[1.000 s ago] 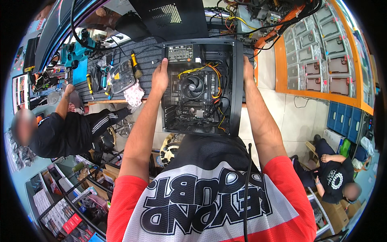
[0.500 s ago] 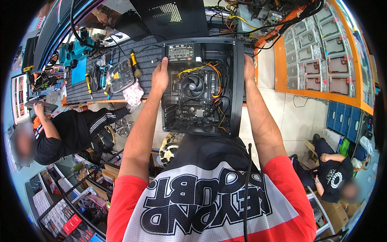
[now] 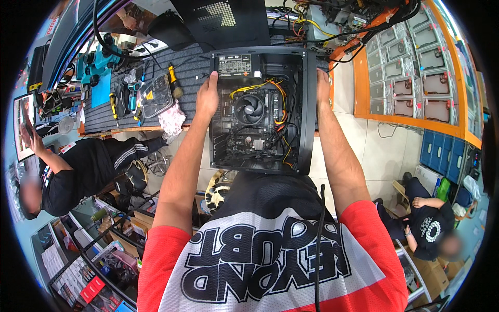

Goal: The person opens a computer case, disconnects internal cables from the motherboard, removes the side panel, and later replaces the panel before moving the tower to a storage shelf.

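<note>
Between my hands is a black computer case (image 3: 307, 130) with its side off, the open face turned up toward me. Inside it show a power supply (image 3: 240, 66) at the far left corner, a round black CPU fan (image 3: 249, 109) on the motherboard (image 3: 239, 136), and yellow, red and black cables (image 3: 281, 99). My left hand (image 3: 208, 96) grips the case's left edge, thumb on top. On the right edge my right hand (image 3: 323, 88) holds the case, its fingers mostly hidden behind the side. The near end of the case is close to my body.
Beyond the case is a grey ribbed workbench (image 3: 195, 60) with a yellow-black screwdriver (image 3: 172, 75), a clear plastic box (image 3: 157, 99) and a cloth (image 3: 172, 118). A black panel (image 3: 221, 23) stands behind. A shelf of boxed parts (image 3: 416, 67) is at right. One person (image 3: 99, 166) stands left; another (image 3: 429, 223) sits right.
The case and my hands have barely shifted, with my grip unchanged. At the left, the other person has raised a flat dark object toward the wall picture.
</note>
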A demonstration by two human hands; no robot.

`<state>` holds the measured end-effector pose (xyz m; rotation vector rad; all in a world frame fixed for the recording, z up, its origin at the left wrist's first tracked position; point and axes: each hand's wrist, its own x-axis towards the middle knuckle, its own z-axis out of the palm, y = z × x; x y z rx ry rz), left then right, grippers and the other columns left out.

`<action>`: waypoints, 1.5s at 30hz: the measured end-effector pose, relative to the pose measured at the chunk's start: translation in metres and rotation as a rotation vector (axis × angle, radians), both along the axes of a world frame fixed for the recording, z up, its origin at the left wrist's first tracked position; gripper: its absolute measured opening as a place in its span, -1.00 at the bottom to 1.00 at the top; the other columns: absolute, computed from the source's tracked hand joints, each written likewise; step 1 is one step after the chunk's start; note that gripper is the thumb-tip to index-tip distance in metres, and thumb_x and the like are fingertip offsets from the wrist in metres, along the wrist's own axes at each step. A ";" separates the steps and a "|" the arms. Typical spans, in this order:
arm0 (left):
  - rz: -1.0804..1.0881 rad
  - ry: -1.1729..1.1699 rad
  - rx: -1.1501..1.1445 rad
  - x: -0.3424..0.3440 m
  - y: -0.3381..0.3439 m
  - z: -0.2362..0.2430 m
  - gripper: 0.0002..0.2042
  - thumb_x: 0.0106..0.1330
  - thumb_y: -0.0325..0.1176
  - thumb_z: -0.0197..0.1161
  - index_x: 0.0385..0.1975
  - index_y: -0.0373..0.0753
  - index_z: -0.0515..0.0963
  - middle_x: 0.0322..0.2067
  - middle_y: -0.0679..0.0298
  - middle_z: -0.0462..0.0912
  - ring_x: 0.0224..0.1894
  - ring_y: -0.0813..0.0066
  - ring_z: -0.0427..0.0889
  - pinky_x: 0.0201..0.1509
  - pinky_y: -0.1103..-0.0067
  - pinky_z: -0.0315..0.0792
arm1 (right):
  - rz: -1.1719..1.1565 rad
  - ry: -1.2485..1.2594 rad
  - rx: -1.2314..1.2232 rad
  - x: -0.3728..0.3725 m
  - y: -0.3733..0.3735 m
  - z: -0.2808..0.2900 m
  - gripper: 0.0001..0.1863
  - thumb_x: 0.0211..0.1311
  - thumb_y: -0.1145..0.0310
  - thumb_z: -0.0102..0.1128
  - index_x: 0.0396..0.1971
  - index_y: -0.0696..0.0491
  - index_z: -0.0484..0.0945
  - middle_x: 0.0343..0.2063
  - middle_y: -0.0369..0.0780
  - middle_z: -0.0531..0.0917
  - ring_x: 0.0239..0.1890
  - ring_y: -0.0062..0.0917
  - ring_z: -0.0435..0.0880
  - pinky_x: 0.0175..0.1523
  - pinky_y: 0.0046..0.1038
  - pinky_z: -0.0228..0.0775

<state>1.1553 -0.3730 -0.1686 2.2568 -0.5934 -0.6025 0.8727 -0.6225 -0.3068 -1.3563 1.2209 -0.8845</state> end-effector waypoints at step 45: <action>0.052 0.021 0.007 -0.003 0.014 0.017 -0.25 0.66 0.29 -0.15 0.23 -0.35 0.64 0.18 -0.28 0.69 0.33 -0.28 0.58 0.44 0.11 0.40 | 0.456 -0.123 0.639 0.027 -0.022 0.116 0.01 0.37 -0.42 0.30 0.50 0.14 0.47 0.45 -0.10 0.56 0.47 -0.28 0.49 0.56 -0.31 0.23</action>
